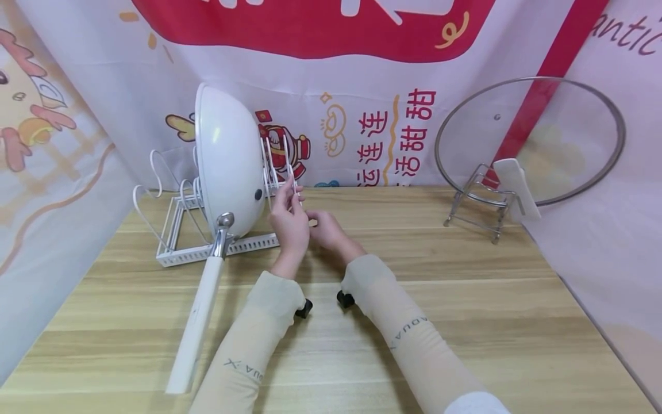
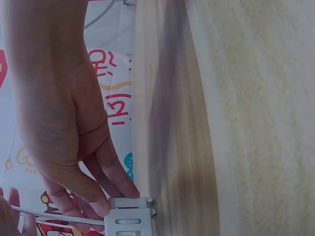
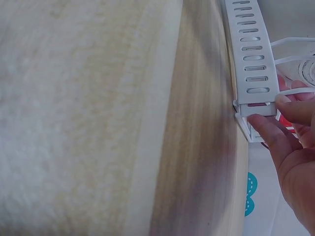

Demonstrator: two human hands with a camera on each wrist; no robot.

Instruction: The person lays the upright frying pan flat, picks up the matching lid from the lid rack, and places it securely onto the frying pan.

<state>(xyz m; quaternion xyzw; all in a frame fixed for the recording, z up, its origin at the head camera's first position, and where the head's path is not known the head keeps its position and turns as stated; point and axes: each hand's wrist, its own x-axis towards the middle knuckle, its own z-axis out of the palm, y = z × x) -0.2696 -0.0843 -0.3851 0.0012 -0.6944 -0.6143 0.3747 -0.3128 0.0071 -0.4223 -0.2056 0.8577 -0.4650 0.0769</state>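
A white metal pan rack (image 1: 188,254) with slotted rails and wire dividers stands at the left. A white frying pan (image 1: 227,155) is tilted on edge between its dividers, its long white handle (image 1: 195,322) pointing towards me. My left hand (image 1: 291,229) holds a wire divider (image 1: 287,150) near the rack's right end, fingers on the upright wire. Just right of it, my right hand (image 1: 331,233) pinches the end of the slotted rail (image 3: 253,56) between thumb and fingers. The left wrist view shows that right hand (image 2: 64,123) close up at the rail end.
A large glass lid (image 1: 527,132) leans upright in a small metal stand (image 1: 478,198) at the back right, beside a white flat piece (image 1: 517,187). Printed cloth (image 1: 331,86) hangs behind and beside the wooden table (image 1: 439,299).
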